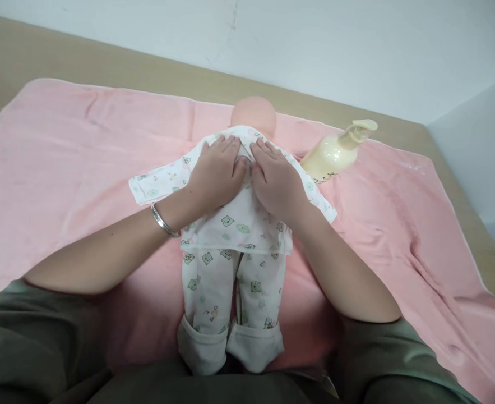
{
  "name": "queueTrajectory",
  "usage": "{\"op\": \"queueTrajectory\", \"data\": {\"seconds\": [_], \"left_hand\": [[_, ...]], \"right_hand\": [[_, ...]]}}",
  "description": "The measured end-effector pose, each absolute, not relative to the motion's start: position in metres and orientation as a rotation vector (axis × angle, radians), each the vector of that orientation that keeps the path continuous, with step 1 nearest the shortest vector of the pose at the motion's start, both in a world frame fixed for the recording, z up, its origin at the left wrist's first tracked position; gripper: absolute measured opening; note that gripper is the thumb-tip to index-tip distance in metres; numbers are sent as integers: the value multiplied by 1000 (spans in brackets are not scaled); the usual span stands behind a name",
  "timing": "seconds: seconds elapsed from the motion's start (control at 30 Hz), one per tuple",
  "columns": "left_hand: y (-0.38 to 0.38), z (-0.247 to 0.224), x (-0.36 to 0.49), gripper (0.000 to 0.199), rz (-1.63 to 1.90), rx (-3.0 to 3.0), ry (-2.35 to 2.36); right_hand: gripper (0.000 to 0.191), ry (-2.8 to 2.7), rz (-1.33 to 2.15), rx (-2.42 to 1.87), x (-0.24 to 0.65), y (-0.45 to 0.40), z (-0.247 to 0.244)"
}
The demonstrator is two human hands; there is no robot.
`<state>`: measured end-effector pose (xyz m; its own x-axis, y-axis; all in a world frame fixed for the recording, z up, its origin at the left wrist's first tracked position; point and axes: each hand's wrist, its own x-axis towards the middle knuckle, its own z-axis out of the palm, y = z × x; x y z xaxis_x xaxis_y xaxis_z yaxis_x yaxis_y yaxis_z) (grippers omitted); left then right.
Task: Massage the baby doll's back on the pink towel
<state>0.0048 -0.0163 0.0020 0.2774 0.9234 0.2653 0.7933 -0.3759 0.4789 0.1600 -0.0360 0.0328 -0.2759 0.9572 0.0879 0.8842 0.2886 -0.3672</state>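
Observation:
A baby doll (253,114) lies on the pink blanket, its head pointing away from me and its face out of sight. It wears a white printed top (234,227) with small green bears and matching trousers (209,286) with turned-up cuffs. My left hand (217,171) rests flat on the left side of the doll's upper body, fingers stretched toward the neck. On the other side my right hand (276,179) lies in the same way. Both thumbs come near each other at the middle of the top.
A pump bottle (333,151) of pale yellow liquid lies tilted on the blanket, right of the doll. The pink blanket (83,140) covers most of the wooden table (104,62), with folds at the right. A white wall (314,50) stands behind.

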Motion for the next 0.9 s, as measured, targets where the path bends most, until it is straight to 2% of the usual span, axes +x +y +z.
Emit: {"op": "queueTrajectory", "data": {"seconds": [0.23, 0.57, 0.67, 0.8, 0.9], "left_hand": [[-42, 3, 10, 55, 757, 2495, 1456], [-7, 5, 3, 54, 680, 2222, 1565], [-13, 0, 3, 54, 776, 2269, 1559], [-30, 0, 9, 55, 805, 2356, 1554], [-36, 3, 12, 56, 807, 2384, 1570]], "right_hand": [[63, -2275, 342, -1719, 165, -19, 27], [53, -2278, 47, -1783, 148, -54, 38], [52, -2262, 110, -1756, 153, -45, 36], [65, -2260, 257, -1778, 160, -29, 31], [66, -2261, 274, -1818, 160, -26, 31]]}}
